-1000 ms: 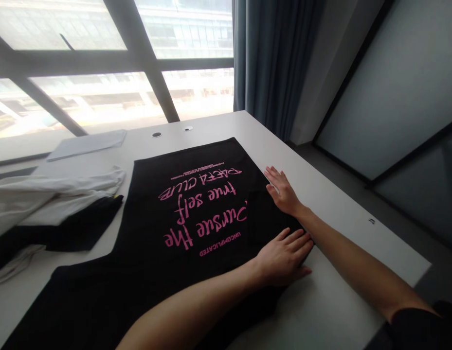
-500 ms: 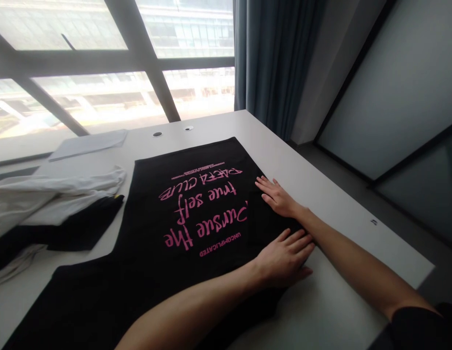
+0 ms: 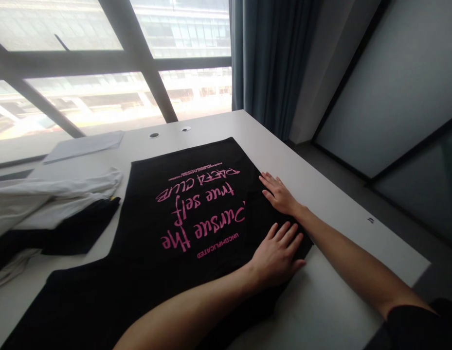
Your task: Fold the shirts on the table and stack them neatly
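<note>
A black T-shirt (image 3: 138, 218) with pink lettering lies spread on the white table, its print upside down from where I stand. My left hand (image 3: 275, 255) rests palm down on the shirt near its right side, fingers spread and thumb toward the near right. Farther along that same edge, my right hand (image 3: 280, 194) lies flat with its fingers stretched out over the cloth's border. Neither hand grasps the fabric. My left forearm crosses above the near part of the shirt and hides some of it.
Grey-white clothing (image 3: 65, 192) and a black garment (image 3: 80, 231) lie in a heap on the left. Pale flat sheets (image 3: 83, 146) sit behind them. The white table (image 3: 342, 233) has two cable holes near the window. A blue-grey curtain (image 3: 273, 63) hangs beyond the far corner.
My left hand has slid a little leftward, its fingertips drawn in from the shirt's right edge. My right hand has shifted slightly outward over that edge. The view has turned slightly.
</note>
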`<state>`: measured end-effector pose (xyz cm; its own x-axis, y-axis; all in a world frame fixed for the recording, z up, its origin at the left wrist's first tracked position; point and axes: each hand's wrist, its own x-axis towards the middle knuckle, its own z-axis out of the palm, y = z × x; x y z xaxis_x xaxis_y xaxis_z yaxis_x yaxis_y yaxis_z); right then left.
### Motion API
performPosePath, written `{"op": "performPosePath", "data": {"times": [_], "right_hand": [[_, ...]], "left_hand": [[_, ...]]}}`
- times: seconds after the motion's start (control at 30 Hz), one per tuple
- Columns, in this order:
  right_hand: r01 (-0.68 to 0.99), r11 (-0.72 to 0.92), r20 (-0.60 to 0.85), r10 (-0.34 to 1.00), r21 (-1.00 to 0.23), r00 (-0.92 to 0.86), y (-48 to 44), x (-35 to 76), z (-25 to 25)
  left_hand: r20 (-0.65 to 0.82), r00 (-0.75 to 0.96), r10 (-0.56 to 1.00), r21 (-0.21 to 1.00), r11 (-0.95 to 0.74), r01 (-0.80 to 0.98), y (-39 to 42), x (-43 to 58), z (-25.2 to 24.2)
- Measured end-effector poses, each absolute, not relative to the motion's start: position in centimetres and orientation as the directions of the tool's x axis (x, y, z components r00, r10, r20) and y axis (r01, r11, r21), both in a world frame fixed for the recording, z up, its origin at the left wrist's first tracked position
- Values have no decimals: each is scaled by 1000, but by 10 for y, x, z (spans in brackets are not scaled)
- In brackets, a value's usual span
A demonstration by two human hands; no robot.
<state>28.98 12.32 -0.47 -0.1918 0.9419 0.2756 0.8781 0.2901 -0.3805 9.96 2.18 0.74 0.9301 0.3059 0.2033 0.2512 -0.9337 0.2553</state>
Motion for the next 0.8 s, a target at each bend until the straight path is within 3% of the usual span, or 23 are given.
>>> {"op": "performPosePath", "data": {"times": [0.17, 0.47, 0.8], "right_hand": [[902, 217, 177, 971, -373, -161, 127, 290, -10], [882, 211, 236, 965, -421, -117, 125, 291, -8], [914, 180, 185, 976, -363, -118, 128, 291, -13]], "left_hand": [[204, 929, 308, 251, -934, 255, 21, 99, 9], [196, 934, 300, 265, -933, 244, 23, 99, 9], [200, 936, 290, 263, -936, 234, 23, 99, 9]]}}
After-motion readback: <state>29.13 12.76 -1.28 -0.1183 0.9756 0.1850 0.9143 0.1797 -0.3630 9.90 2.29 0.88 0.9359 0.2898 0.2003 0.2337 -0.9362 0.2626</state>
